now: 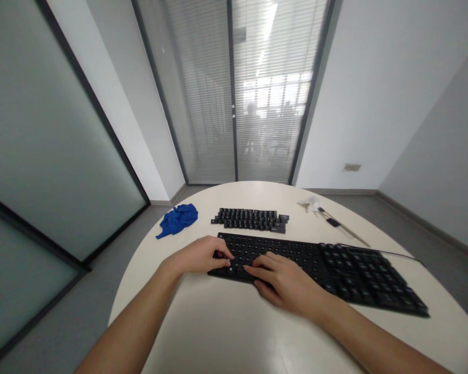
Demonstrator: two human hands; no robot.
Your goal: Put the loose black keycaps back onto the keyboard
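Observation:
A black keyboard (296,252) lies across the table, its left part stripped of keycaps down to the small switches, its right part still covered with keys. My left hand (203,254) is at the keyboard's front left corner, thumb and index finger closed in a pinch low over the keys. Whatever lies between those fingertips is too small to make out. My right hand (283,280) rests on the front edge just to the right, fingers stretched out over the switches. Behind the keyboard, loose black keycaps (251,219) stand in neat rows.
A crumpled blue cloth (178,218) is at the table's left. At the right rear lie a white crumpled tissue (312,203) and a thin stick-like tool (345,227) with a black part. The keyboard's cable (400,255) runs right over the pale round table (218,332).

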